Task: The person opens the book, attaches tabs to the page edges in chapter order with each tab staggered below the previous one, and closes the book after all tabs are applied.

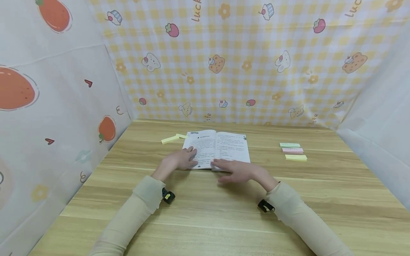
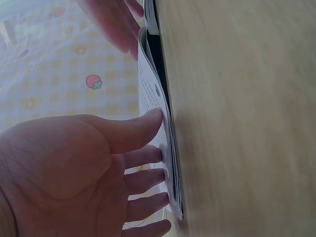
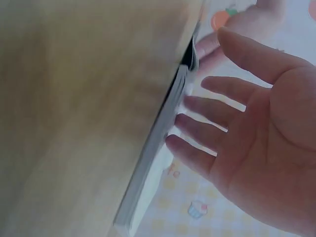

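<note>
An open book (image 1: 231, 146) with printed pages lies on the wooden table, its spine running away from me. My left hand (image 1: 183, 158) rests on the lower left page; in the left wrist view its thumb and spread fingertips (image 2: 156, 201) touch the paper. Over the lower right page near the middle fold lies my right hand (image 1: 237, 171), its fingers extended. In the right wrist view the fingers (image 3: 200, 111) are spread beside the page block (image 3: 153, 143). Yellow sticky strips (image 1: 170, 139) lie at the book's upper left, one touching or overlapping its edge.
To the right of the book lie green (image 1: 289, 145), pink (image 1: 292, 150) and yellow (image 1: 296, 157) sticky note pads in a column. A patterned cloth (image 1: 237, 81) hangs behind the table (image 1: 205, 220), with white cloth on both sides. Dark camera mounts (image 1: 168, 196) sit at the wrists.
</note>
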Tool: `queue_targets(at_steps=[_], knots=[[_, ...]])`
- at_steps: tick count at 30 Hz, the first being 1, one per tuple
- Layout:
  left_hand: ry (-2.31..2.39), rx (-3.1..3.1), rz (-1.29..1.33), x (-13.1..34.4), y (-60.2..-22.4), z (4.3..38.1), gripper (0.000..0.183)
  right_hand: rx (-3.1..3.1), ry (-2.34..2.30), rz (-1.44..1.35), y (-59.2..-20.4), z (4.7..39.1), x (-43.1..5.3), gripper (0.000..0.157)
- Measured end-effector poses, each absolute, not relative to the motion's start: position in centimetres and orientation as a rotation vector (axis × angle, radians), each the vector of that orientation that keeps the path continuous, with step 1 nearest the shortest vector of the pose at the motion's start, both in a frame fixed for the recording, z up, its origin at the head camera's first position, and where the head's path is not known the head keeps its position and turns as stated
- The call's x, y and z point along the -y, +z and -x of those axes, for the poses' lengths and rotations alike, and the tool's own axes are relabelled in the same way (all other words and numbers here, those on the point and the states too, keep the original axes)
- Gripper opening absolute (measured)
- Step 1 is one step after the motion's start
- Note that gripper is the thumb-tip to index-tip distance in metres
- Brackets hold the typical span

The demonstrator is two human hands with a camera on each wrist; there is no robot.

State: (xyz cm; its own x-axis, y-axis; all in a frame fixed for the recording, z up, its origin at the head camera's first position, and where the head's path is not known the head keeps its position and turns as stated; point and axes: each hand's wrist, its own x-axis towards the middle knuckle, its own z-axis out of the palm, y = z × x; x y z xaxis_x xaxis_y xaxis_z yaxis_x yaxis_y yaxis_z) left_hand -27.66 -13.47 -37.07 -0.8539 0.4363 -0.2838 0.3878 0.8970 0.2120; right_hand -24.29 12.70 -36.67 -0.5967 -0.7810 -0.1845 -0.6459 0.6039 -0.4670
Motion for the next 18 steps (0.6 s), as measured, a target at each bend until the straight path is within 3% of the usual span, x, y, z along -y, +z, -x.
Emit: queue_targets(at_steps=[18], knots=[[0.209,-2.719,-0.584,13.0,-36.6,27.3,0.065,-2.549,-0.516,1.048,-36.1,25.5,-14.0,0.060]])
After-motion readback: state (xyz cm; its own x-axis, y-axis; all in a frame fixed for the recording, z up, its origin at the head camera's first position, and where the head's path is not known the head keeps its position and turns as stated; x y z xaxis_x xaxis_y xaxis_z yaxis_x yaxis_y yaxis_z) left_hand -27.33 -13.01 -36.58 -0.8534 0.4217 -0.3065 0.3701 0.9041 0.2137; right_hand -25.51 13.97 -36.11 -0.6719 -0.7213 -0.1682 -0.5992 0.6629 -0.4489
